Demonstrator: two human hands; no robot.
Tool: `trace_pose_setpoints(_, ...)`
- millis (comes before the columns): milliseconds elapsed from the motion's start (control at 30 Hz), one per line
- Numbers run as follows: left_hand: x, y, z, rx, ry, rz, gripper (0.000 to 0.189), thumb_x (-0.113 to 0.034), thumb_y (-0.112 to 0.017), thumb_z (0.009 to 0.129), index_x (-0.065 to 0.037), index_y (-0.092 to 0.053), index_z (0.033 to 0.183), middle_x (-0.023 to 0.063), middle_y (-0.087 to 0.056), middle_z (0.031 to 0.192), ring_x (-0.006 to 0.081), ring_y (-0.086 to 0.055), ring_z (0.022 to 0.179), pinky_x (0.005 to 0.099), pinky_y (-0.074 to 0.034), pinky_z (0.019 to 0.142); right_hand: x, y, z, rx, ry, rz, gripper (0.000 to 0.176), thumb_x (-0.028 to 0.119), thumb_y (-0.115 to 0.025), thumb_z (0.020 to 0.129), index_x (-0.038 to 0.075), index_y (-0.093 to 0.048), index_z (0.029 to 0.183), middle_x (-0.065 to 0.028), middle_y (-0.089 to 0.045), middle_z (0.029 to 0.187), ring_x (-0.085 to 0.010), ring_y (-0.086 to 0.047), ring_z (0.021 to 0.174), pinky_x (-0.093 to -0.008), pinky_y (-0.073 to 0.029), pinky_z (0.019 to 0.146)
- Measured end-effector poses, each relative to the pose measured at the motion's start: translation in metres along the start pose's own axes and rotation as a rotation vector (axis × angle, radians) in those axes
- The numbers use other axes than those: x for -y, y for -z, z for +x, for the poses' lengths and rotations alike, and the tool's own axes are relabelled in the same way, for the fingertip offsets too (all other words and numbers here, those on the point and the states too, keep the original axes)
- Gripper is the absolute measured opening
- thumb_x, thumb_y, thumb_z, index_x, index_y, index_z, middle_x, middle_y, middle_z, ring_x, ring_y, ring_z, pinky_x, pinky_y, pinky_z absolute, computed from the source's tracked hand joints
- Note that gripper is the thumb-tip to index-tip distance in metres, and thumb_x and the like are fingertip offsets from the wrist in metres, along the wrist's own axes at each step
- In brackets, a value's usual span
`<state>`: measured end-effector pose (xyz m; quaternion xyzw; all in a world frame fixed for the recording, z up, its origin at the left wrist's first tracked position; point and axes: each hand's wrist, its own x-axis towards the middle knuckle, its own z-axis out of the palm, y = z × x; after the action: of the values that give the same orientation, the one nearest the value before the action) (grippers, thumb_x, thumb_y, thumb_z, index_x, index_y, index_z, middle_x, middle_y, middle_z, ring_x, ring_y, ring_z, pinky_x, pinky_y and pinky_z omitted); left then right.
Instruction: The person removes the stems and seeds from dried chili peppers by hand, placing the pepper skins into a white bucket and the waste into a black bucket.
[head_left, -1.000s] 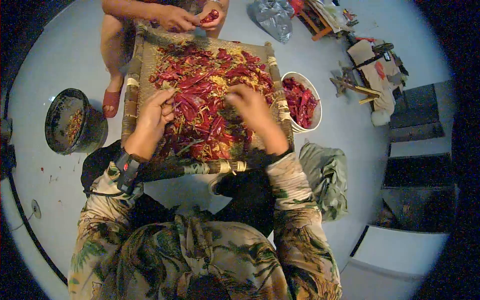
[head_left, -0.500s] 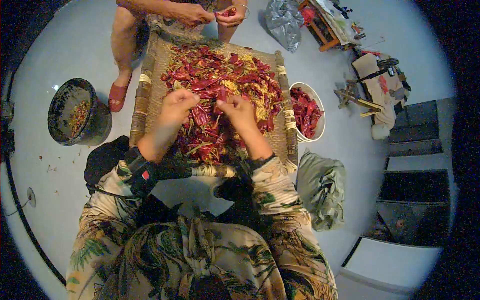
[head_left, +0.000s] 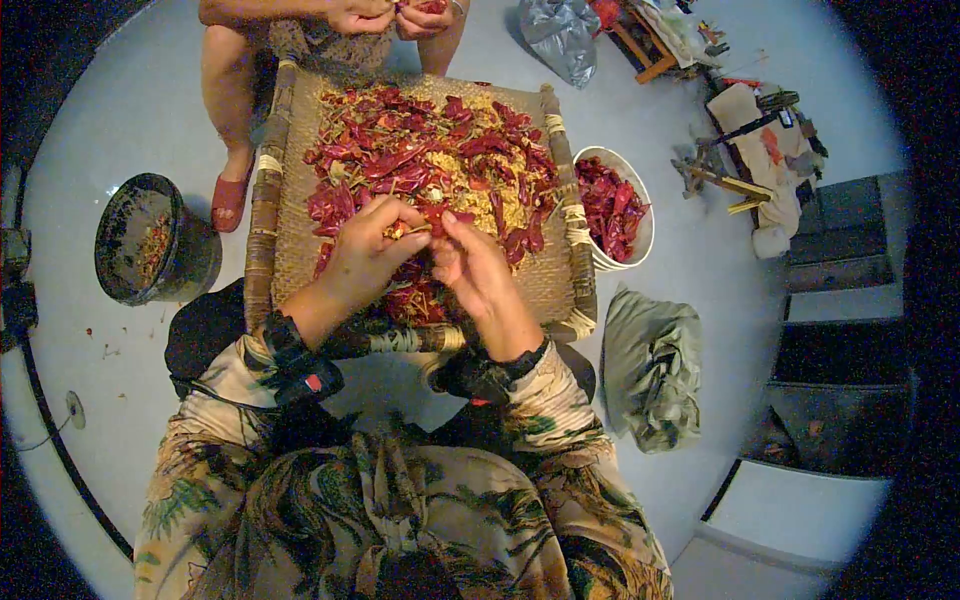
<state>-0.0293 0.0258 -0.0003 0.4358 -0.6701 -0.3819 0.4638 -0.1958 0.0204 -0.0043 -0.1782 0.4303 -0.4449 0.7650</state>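
Observation:
Over the woven tray, my left hand [head_left: 368, 250] is closed in a pinch with small yellowish bits showing at its fingertips. My right hand [head_left: 478, 278] meets it, thumb and fingers closed on a dried red chili pepper [head_left: 436, 213]. The pepper spans the gap between both sets of fingertips. Under and around my hands, many dried red chilies [head_left: 395, 160] lie in a heap with stems and loose yellow seeds [head_left: 505, 185]. They rest on the woven tray [head_left: 285, 195], which has a thick bound frame.
To the right stands a white bucket [head_left: 647, 235] of red chilies, with a crumpled greenish sack [head_left: 655, 370] nearer me. A black bucket [head_left: 205, 262] holding stems and scraps is at left. Opposite, another person's hands [head_left: 400, 15] work above the tray. A grey plastic bag [head_left: 560, 40] lies beyond.
My hands have come together and lower, and a red chili now shows between them. The view has shifted slightly; the other person's hands appear higher and further left.

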Motion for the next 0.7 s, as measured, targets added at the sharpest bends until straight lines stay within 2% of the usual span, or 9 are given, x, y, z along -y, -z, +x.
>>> trace_pose_setpoints(67, 0.005, 0.0, 0.001, -0.016, -0.034, 0.066, 0.013, -0.008, -0.064, 0.078, -0.002, -0.057, 0.087, 0.0059, -0.055, 0.085, 0.0129, -0.055, 0.08, 0.0273, -0.046, 0.067, -0.003, 0.0, 0.001, 0.005, -0.008, 0.034, 0.018, 0.024, -0.06, 0.086, 0.01, -0.053, 0.076, 0.0004, -0.052, 0.062, -0.0082, -0.046, 0.048, -0.0225, -0.036, 0.043)
trace_pose_setpoints(267, 0.012, 0.0, 0.001, -0.01, 0.171, -0.2, 0.011, -0.011, -0.061, 0.081, -0.002, -0.057, 0.086, 0.003, -0.056, 0.079, 0.0116, -0.054, 0.077, 0.0263, -0.043, 0.07, -0.005, -0.003, 0.0, -0.025, 0.054, -0.037, 0.021, 0.025, -0.06, 0.086, 0.009, -0.052, 0.075, -0.0008, -0.053, 0.063, -0.0088, -0.046, 0.049, -0.0233, -0.037, 0.044)
trace_pose_setpoints(333, 0.015, 0.002, 0.003, -0.029, 0.228, -0.407, 0.01, -0.012, -0.06, 0.082, -0.003, -0.057, 0.084, -0.0001, -0.055, 0.077, 0.0086, -0.05, 0.072, 0.0244, -0.042, 0.065, -0.005, -0.003, 0.0, 0.012, 0.063, -0.057, 0.021, 0.025, -0.06, 0.086, 0.009, -0.053, 0.076, -0.0014, -0.053, 0.063, -0.009, -0.046, 0.049, -0.0239, -0.037, 0.044)
trace_pose_setpoints(367, 0.017, 0.004, 0.003, -0.038, 0.256, -0.511, 0.009, -0.013, -0.06, 0.082, -0.004, -0.057, 0.084, -0.0016, -0.054, 0.076, 0.0071, -0.049, 0.07, 0.0235, -0.041, 0.062, -0.007, 0.001, 0.003, 0.054, 0.058, -0.035, 0.017, 0.024, -0.059, 0.087, 0.008, -0.054, 0.082, -0.0024, -0.055, 0.067, -0.0091, -0.047, 0.051, -0.024, -0.038, 0.045)
trace_pose_setpoints(433, 0.016, 0.007, 0.001, -0.057, 0.342, -0.524, 0.008, -0.013, -0.059, 0.083, -0.006, -0.057, 0.083, -0.0041, -0.051, 0.074, 0.0045, -0.043, 0.064, 0.0211, -0.037, 0.057, -0.009, 0.006, 0.006, 0.137, 0.049, 0.01, 0.015, 0.02, -0.056, 0.089, 0.006, -0.055, 0.094, -0.0043, -0.058, 0.074, -0.0093, -0.05, 0.056, -0.0242, -0.041, 0.048)
trace_pose_setpoints(533, 0.007, 0.007, 0.001, -0.191, 0.379, -0.481, 0.007, -0.014, -0.058, 0.085, -0.008, -0.056, 0.082, -0.006, -0.049, 0.07, 0.0018, -0.038, 0.057, 0.0188, -0.03, 0.05, -0.011, -0.006, 0.002, -0.012, 0.116, 0.01, 0.016, 0.023, -0.059, 0.087, 0.008, -0.053, 0.082, -0.0023, -0.054, 0.066, -0.0089, -0.045, 0.049, -0.0256, -0.038, 0.045)
trace_pose_setpoints(567, 0.004, 0.008, 0.002, -0.252, 0.375, -0.455, 0.007, -0.014, -0.057, 0.085, -0.008, -0.056, 0.082, -0.0064, -0.048, 0.069, 0.0011, -0.036, 0.055, 0.0182, -0.028, 0.048, -0.01, 0.0, 0.005, -0.029, 0.12, 0.013, 0.015, 0.022, -0.058, 0.087, 0.009, -0.053, 0.083, -0.0018, -0.054, 0.066, -0.0088, -0.045, 0.049, -0.0257, -0.039, 0.045)
trace_pose_setpoints(633, 0.008, 0.017, 0.006, -0.228, 0.349, -0.615, 0.007, -0.014, -0.056, 0.086, -0.008, -0.055, 0.083, -0.0059, -0.047, 0.068, 0.0013, -0.036, 0.053, 0.018, -0.027, 0.046, -0.004, 0.012, 0.01, -0.069, 0.132, 0.021, 0.014, 0.022, -0.058, 0.087, 0.01, -0.053, 0.084, -0.0008, -0.053, 0.066, -0.0085, -0.044, 0.049, -0.0258, -0.039, 0.047)
trace_pose_setpoints(700, 0.013, 0.022, 0.011, -0.177, 0.321, -0.752, 0.008, -0.016, -0.053, 0.088, -0.008, -0.052, 0.089, -0.0045, -0.043, 0.065, 0.0036, -0.036, 0.05, 0.0198, -0.028, 0.044, 0.002, 0.013, 0.009, -0.008, 0.13, 0.071, 0.013, 0.021, -0.057, 0.088, 0.011, -0.052, 0.082, 0.0009, -0.05, 0.063, -0.0084, -0.043, 0.049, -0.026, -0.04, 0.048)
